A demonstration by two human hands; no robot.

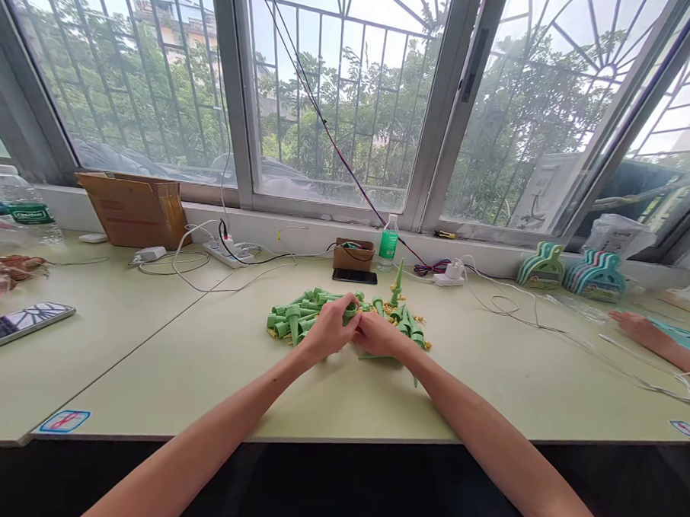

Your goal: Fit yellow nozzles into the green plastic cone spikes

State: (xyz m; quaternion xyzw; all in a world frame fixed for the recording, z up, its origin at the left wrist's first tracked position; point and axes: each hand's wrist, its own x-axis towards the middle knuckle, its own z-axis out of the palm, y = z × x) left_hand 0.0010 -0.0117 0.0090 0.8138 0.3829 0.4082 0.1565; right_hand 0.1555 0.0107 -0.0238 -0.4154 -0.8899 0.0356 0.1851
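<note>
Left hand (331, 324) pinching short, hollow green plastic piece (350, 310) above pale yellow-green tabletop (202, 389). Piece sits between hands, at left fingertips; open rim visible, long axis mostly hidden. Right hand (377, 333) just beside, fingers curled together; cannot tell what they grip. Left hand nearer heap of green plastic tubular pieces (293, 321); right nearer pointed green plastic spikes (404, 319).

1 head-worn cam, wide view, looking fwd & down from wearer's POV, close above forearms (217, 436) at 7 & 5 o'clock, L hand (331, 325) & R hand (380, 335) farther out nr ctr, tbl (169, 365) edge twd 6, windows (340, 98) faced at 12
</note>
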